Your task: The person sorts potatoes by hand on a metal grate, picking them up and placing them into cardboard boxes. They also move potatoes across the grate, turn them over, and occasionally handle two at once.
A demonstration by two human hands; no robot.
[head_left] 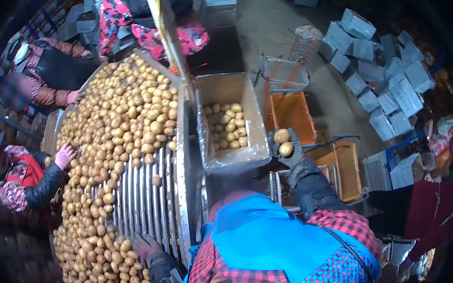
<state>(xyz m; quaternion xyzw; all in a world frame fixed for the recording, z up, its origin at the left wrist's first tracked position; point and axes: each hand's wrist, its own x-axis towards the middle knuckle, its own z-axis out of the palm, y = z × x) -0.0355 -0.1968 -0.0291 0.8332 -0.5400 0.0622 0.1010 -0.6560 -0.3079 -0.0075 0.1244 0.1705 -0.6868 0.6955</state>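
My right hand [293, 158], in a grey glove, is held palm up just right of the lined box. Its fingers cup two potatoes, one pale potato [281, 136] above a second potato [286, 149]. My left hand [147, 245], gloved too, lies with its fingers stretched out on the metal slats [148, 195], beside the edge of the potato heap [100, 258]. Nothing shows in it. Several potatoes lie on the bottom of the open carton with a plastic liner [236, 163], which stands between my hands and farther off.
Co-workers stand across the sorting table; one person's pink-gloved hand [66, 156] reaches onto the potatoes. A metal post [168, 39] rises at the table's far corner. Orange-lined crates [292, 116] stand on the right, with stacked cartons [386, 75] beyond. Another person in dark red [431, 213] is at the right.
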